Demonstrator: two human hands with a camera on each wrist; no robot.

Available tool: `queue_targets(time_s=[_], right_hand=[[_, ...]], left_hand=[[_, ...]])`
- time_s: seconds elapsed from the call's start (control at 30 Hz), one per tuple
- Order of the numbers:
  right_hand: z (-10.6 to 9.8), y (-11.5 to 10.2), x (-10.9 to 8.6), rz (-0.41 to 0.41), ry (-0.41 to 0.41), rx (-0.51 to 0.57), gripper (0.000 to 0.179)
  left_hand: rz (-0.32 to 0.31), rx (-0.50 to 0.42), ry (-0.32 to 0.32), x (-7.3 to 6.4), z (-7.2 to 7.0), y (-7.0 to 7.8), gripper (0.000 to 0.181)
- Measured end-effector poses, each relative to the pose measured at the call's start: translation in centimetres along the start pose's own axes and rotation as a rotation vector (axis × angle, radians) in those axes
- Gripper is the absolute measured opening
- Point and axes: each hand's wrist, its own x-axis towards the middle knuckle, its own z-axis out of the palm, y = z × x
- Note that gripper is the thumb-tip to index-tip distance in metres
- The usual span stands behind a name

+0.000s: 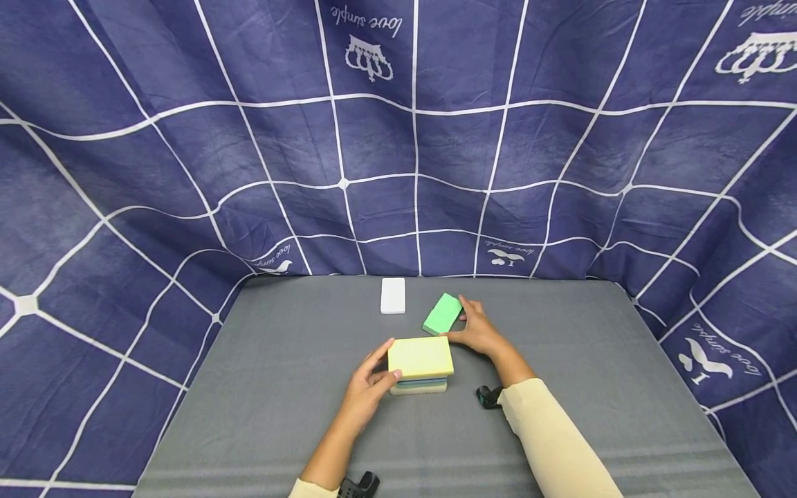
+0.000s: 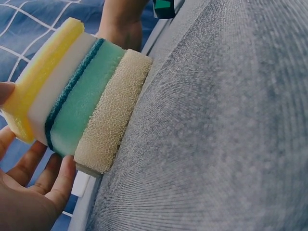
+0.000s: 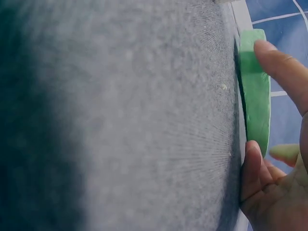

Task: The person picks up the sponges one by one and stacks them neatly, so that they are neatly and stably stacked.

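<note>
A stack of sponges stands on the grey table, topped by a yellow sponge. In the left wrist view its lower layers show: white, thin dark teal, pale green and porous beige at the bottom. My left hand holds the stack by its left side, thumb and fingers around the yellow sponge's edge, other fingertips along the layers below. Just behind the stack, my right hand grips a green sponge between thumb and fingers at its ends. Whether it is lifted I cannot tell.
A white rectangular block lies near the table's back edge, left of the green sponge. The grey table is bordered by a blue curtain with white lines. Both wrists carry black bands.
</note>
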Motion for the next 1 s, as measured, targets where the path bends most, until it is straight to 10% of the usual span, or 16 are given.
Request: queue_targets(time_s=[1.0], right_hand=[[0.0, 0.1, -1.8, 0.031, 0.089, 0.013, 0.114]], left_hand=[[-0.009, 0.003, 0.002, -0.2, 0.0, 0.3, 0.063]])
